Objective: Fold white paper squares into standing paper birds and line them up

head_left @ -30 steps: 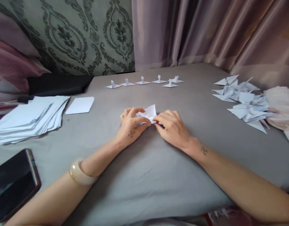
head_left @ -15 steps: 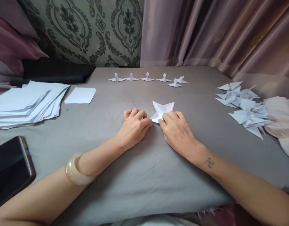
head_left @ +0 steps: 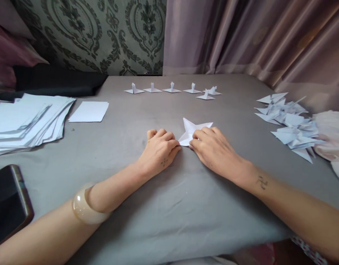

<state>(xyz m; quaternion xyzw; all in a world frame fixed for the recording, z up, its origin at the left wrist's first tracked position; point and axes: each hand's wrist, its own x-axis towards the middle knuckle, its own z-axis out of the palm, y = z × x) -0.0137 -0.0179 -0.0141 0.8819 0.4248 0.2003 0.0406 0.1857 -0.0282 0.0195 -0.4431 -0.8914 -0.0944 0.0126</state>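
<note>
Head view. The folded paper (head_left: 189, 129) lies on the grey cloth (head_left: 136, 221) in front of the person, two points rising at the far side. The left hand (head_left: 161, 149) has thumb and forefinger together, clamped on the paper's near left corner. The right hand (head_left: 212, 147) has its fingers bent and bunched, thumb and fingertips clamped on the near edge; its knuckles hide the paper's right-hand part.

For a clean crease, the left pinch should hold the corner firm while the right fingertips press outward along the near edge. Layers should be matched before pressure is applied – the soft cloth probably gives underneath, so firm pinching is likely to work better than rubbing.

Beyond the paper stand six small folded figures (head_left: 172, 89), five in a rough row and one just in front of its right end. A heap of folded pieces (head_left: 295, 129) lies to the right, touching pale fabric (head_left: 331, 129). To the left are square sheets (head_left: 89, 111), a larger stack (head_left: 25, 117) and a phone (head_left: 7, 206). The main obstruction is the right hand itself – it masks part of the work.
</note>
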